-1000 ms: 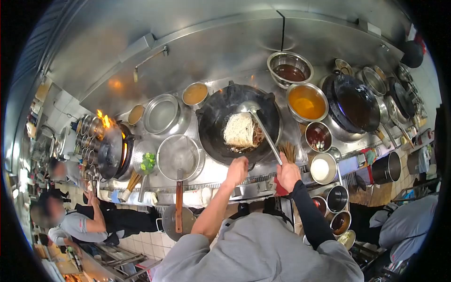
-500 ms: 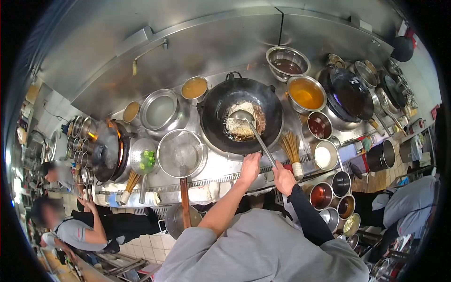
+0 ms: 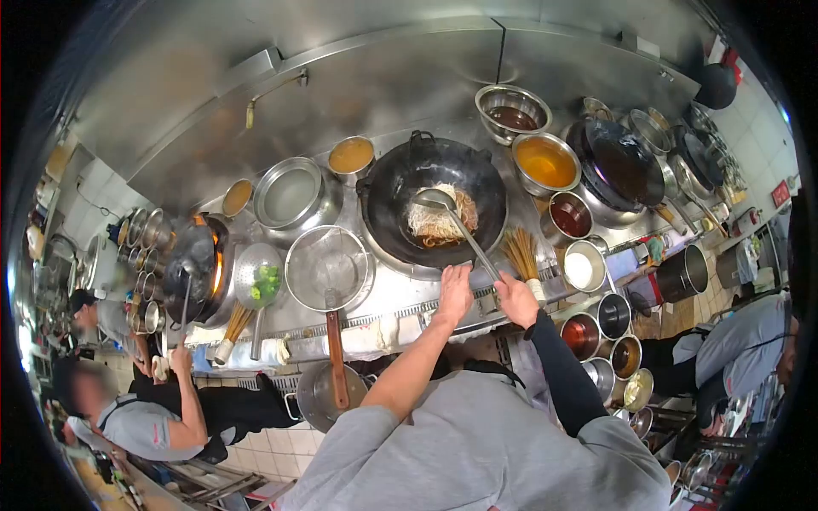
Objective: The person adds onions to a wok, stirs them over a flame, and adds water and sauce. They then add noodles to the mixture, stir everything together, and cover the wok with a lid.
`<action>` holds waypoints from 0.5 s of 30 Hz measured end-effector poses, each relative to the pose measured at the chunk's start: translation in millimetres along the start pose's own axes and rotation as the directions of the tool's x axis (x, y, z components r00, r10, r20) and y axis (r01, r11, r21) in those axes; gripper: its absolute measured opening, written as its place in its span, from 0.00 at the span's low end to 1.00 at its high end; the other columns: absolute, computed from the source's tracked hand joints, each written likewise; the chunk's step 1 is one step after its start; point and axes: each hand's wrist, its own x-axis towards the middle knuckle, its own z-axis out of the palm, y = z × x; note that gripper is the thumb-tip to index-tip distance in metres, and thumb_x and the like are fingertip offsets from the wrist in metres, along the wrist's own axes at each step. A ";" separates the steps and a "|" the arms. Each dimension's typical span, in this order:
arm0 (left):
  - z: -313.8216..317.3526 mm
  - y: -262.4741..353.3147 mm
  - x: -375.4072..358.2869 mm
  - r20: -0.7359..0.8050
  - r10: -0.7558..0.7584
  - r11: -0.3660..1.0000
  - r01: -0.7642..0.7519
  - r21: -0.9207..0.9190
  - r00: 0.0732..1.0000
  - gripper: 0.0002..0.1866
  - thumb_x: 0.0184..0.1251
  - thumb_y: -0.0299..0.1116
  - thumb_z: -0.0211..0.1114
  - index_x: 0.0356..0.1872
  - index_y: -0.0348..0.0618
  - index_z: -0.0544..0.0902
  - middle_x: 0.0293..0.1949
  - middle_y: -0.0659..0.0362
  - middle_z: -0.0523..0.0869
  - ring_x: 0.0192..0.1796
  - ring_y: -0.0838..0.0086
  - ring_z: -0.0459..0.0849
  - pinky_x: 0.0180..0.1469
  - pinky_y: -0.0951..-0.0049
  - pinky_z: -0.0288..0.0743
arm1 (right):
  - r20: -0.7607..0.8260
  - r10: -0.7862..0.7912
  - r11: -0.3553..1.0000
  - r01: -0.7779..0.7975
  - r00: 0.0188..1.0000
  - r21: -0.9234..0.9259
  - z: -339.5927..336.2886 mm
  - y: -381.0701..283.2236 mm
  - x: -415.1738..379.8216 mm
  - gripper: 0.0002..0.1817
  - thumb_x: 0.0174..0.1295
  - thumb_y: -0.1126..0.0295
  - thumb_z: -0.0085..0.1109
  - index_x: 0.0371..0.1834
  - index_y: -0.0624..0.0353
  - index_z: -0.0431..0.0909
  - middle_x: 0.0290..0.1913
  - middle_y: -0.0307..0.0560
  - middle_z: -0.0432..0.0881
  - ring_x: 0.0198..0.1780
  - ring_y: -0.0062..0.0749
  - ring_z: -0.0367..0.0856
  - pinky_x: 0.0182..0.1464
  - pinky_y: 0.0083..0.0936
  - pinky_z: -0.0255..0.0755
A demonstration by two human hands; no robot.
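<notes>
A large black wok (image 3: 390,192) stands on the range in front of me, with pale noodles (image 3: 434,223) and a brown portion in its bottom. My left hand (image 3: 455,295) is closed at the wok's near rim. In my right hand (image 3: 516,302) is the handle of a metal ladle (image 3: 436,199), which slants into the wok, its bowl resting over the noodles. A bamboo brush (image 3: 521,254) lies just beyond my right hand. Left of the wok, a wire strainer (image 3: 328,264) with a wooden handle rests over a round opening or pot.
Metal pots of liquid flank the wok, among them an orange one (image 3: 546,164). A perforated ladle holds green vegetables (image 3: 265,282). At far left a co-worker (image 3: 158,422) tends a wok (image 3: 189,268) over flames. Another person (image 3: 740,345) stands at the right, near black woks (image 3: 626,166).
The noodles look more bunched in the wok, with the ladle bowl slightly left and higher. The left co-worker's hand and tool have moved to their wok. The right person has shifted.
</notes>
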 end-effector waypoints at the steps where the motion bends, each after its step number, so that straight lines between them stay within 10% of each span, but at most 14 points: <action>1: -2.7 0.9 1.1 -0.002 0.011 1.000 -0.011 -0.005 1.000 0.24 0.53 0.15 0.57 0.56 0.35 0.79 0.51 0.44 0.84 0.61 0.49 0.80 0.76 0.49 0.62 | -0.015 0.006 0.998 -0.005 1.000 0.056 -7.0 -9.0 -3.7 0.20 0.76 0.64 0.54 0.61 0.68 0.77 0.38 0.73 0.83 0.44 0.69 0.84 0.44 0.48 0.77; 9: 1.6 6.2 5.5 0.058 -0.072 0.997 0.073 -0.006 0.996 0.22 0.56 0.15 0.59 0.54 0.37 0.80 0.49 0.45 0.85 0.59 0.49 0.81 0.75 0.50 0.64 | 0.069 0.163 0.969 -0.173 0.984 0.176 -20.0 6.1 -35.0 0.18 0.76 0.63 0.52 0.61 0.63 0.79 0.44 0.70 0.85 0.49 0.68 0.83 0.50 0.50 0.76; 15: 6.4 14.4 4.9 -0.051 -0.062 0.998 0.064 0.030 0.997 0.17 0.63 0.16 0.55 0.53 0.37 0.80 0.47 0.43 0.86 0.59 0.46 0.81 0.71 0.50 0.67 | -0.019 0.029 0.961 -0.023 0.999 0.277 -10.2 48.4 -45.0 0.21 0.76 0.64 0.52 0.64 0.65 0.78 0.47 0.71 0.85 0.53 0.69 0.82 0.55 0.49 0.75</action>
